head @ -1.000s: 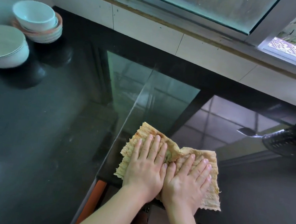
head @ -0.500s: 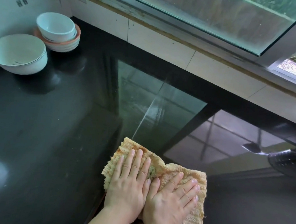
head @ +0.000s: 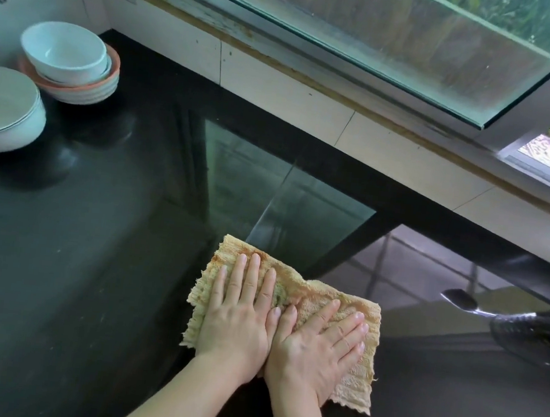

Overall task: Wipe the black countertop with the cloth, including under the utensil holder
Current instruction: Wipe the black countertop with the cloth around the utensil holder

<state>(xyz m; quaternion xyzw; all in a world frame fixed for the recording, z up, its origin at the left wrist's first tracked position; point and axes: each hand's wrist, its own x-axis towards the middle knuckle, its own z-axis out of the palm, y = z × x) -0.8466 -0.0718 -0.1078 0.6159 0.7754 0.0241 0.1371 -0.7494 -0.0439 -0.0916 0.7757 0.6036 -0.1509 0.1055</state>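
Here both hands, left hand (head: pixel 238 320) and right hand (head: pixel 316 347), lie flat, fingers spread, pressing the cloth (head: pixel 292 291) onto the countertop (head: pixel 75 255).

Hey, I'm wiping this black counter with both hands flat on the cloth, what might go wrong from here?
1. The utensil holder at the right edge looks tilted; a sweep that way might knock it over.
2. The stacked bowls and the large bowl sit at the far left; a wide stroke could bump them.
3. The cloth looks stained, so it may smear the countertop.
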